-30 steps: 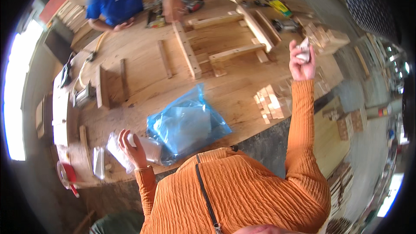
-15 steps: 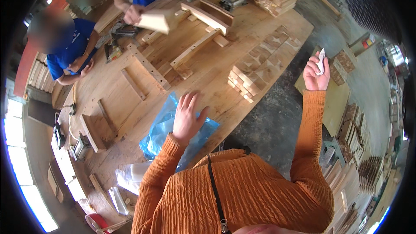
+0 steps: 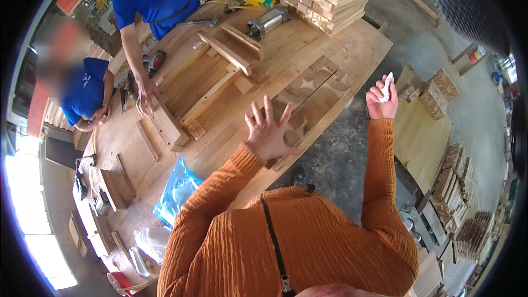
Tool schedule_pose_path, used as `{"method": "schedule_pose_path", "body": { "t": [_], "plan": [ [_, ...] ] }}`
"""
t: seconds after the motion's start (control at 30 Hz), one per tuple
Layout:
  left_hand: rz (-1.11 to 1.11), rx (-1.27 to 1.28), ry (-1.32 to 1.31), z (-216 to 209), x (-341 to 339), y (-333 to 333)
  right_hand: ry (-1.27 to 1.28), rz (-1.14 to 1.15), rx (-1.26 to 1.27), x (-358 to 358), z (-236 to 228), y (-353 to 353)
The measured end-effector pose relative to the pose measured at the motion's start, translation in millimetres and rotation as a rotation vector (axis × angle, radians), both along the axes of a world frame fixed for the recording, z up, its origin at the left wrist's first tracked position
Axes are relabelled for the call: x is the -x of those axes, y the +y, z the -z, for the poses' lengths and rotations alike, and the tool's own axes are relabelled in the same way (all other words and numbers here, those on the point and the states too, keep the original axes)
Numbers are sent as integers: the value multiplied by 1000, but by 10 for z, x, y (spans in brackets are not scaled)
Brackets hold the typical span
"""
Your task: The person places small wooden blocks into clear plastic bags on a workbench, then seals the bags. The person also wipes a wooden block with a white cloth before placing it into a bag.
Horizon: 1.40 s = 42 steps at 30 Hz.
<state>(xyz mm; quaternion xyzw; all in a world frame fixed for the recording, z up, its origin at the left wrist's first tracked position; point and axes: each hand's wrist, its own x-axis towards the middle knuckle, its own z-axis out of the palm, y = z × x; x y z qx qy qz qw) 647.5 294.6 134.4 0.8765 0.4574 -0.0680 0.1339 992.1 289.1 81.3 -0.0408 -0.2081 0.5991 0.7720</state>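
Note:
My left hand (image 3: 269, 132) is spread wide over the right edge of the wooden table (image 3: 217, 173), its fingers apart and nothing in it. Just beyond its fingertips are flat wooden blocks (image 3: 313, 80) with light and dark grain; what lies under the palm is hidden. Out to the right, past the table, my right hand (image 3: 381, 103) is raised and closed around a crumpled white thing with a pointed tip (image 3: 388, 87), perhaps tissue or cloth. Partly behind my left sleeve is a blue plastic bag (image 3: 175, 190).
Across the table a person in blue (image 3: 151, 0) rests a hand on a wooden beam (image 3: 165, 124); another person (image 3: 88, 93) is at the left. Stacked timber (image 3: 335, 5) and a metal power tool (image 3: 268, 22) occupy the far end. A wooden board (image 3: 421, 143) lies at the right.
My left hand has moved right, away from the blue bag, with fingers spreading. My right hand has shifted slightly left, still holding the white thing. The far person's hand has come down onto the beam.

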Motion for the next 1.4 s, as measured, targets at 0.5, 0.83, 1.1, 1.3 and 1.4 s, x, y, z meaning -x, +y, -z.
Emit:
{"method": "schedule_pose_path", "body": {
  "t": [0.5, 0.83, 1.1, 1.3, 1.4],
  "plan": [
    [-16, 106, -287, -359, -84, 124, 45, -215, 100, -146, 445, 1291],
    [-74, -77, -150, -74, -264, -73, 80, -156, 480, -79, 225, 1567],
    [112, -236, -125, -157, -1273, 420, 44, -52, 510, -107, 190, 1508],
    [442, -291, -236, -148, -1968, 1263, 25, 5, 399, -535, 374, 1167],
    [351, -83, -174, -52, -1930, 1261, 101, -171, 173, -646, 239, 948]
  ]
}}
